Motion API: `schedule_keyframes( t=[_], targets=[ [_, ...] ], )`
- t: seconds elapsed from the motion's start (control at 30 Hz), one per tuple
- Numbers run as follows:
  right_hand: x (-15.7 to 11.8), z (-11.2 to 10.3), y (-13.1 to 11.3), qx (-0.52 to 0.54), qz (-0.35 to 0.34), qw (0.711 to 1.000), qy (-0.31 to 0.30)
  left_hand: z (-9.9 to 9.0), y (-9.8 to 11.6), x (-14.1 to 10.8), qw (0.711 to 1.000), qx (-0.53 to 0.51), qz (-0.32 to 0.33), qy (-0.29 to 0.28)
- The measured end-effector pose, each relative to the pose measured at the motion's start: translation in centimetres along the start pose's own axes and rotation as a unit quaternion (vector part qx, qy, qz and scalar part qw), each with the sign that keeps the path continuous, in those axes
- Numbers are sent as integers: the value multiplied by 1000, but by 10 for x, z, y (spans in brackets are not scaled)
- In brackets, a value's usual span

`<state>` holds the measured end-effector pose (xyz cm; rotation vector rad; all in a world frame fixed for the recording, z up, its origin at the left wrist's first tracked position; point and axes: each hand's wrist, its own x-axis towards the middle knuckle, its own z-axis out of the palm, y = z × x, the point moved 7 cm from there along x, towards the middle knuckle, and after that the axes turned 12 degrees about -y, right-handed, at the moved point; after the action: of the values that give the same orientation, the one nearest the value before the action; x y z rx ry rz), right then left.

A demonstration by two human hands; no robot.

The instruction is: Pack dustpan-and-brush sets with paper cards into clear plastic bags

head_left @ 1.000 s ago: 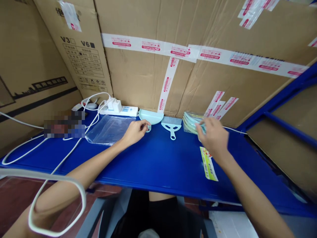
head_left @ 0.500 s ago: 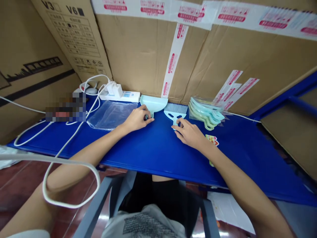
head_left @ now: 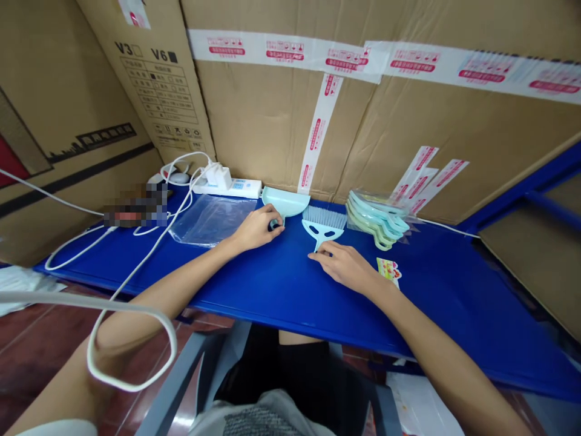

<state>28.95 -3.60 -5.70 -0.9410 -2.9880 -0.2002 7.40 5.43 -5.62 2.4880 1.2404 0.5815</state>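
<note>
A light-blue dustpan (head_left: pixel 287 202) lies on the blue table, its wide pan toward the cardboard. My left hand (head_left: pixel 259 228) is closed round its handle, which the fingers mostly cover. Just right of it lies a matching hand brush (head_left: pixel 323 227), bristles pointing away from me. My right hand (head_left: pixel 341 261) pinches the end of the brush handle between thumb and fingers. To the right of the brush is a stack of dustpans and brushes (head_left: pixel 376 219) in clear plastic, light blue and pale green. A small printed card (head_left: pixel 389 270) lies near my right wrist.
A flat clear plastic bag (head_left: pixel 213 219) lies left of my left hand. Behind it stands a white power strip (head_left: pixel 245 188) with plugs and cables. A white cable (head_left: pixel 131 384) loops over my left forearm. Large cardboard (head_left: pixel 263 109) walls the back of the blue table (head_left: pixel 272 290).
The camera view has tilted up a little. My right hand has slid down the brush handle toward its end; my left hand stays at the dustpan's handle.
</note>
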Motion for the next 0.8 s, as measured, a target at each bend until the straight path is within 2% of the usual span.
schedule_keyframes(
  t=[0.07, 0.13, 0.23, 0.3, 0.37, 0.4, 0.47, 0.53, 0.6, 0.73, 0.8],
  targets=[
    [-2, -4, -3, -15, -5, 1000, 17, 0, 0, 0, 1000, 2, -4, 1],
    [-7, -17, -2, -30, 11, 997, 68, -1, 0, 0, 1000, 6, -6, 4],
    [-25, -49, 14, -13, 119, 973, 197, -3, 1, -1, 1000, 6, -7, 10],
    [-46, -69, 33, 18, 236, 923, 302, -3, 1, -2, 1000, -4, -7, 3],
    [-71, -83, 50, 67, 326, 847, 415, -4, 3, -2, 1000, -19, 9, -7],
    [-82, -86, 58, 101, 346, 808, 466, -6, 5, -2, 999, -26, 25, -9],
    [-94, -84, 73, 190, 341, 749, 536, -12, 9, -3, 997, -42, 65, -8],
    [-96, -77, 86, 277, 316, 714, 560, -17, 11, -4, 992, -64, 104, -17],
    [-94, -69, 95, 339, 297, 698, 556, -20, 13, -4, 985, -97, 134, -46],
    [-86, -60, 97, 389, 294, 705, 514, -13, 18, -6, 960, -186, 161, -130],
    [-80, -57, 95, 426, 292, 709, 480, -9, 23, -7, 950, -216, 165, -154]
  ],
)
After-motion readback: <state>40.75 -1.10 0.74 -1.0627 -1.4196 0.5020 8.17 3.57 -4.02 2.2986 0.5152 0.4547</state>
